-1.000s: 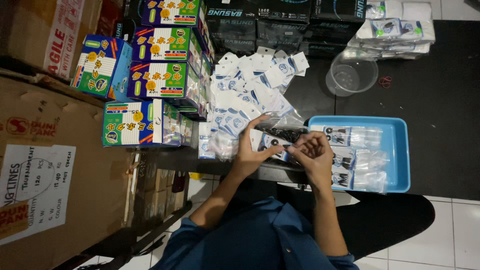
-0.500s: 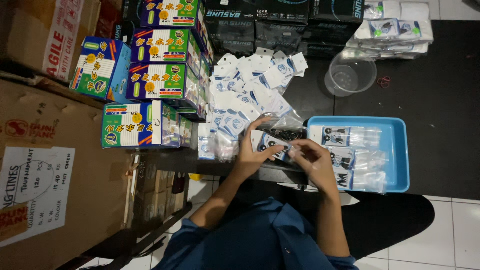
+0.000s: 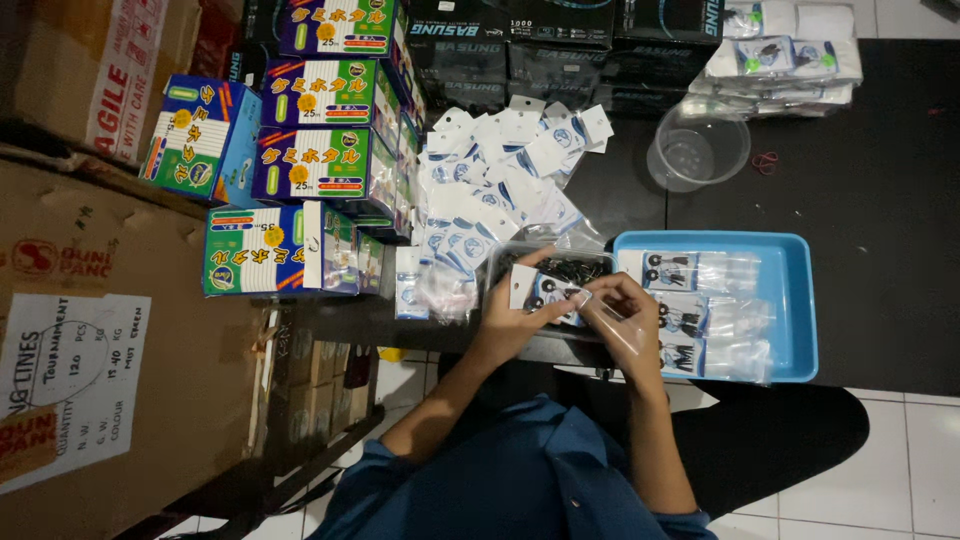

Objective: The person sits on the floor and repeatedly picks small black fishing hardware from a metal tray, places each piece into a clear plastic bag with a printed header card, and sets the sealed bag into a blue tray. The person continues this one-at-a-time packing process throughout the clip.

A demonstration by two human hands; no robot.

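I note my left hand (image 3: 510, 325) pinching a header card (image 3: 524, 287), steadying it while my right hand (image 3: 625, 312) holds the clear bag (image 3: 632, 338) at the blue tray (image 3: 800, 300).

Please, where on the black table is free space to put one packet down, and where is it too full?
The black table is bare right of the clear round plastic tub and above the blue plastic tray, up to the stacked white packets. It is crowded around both hands: the pile of white card packets and the colourful cardboard boxes fill the left.
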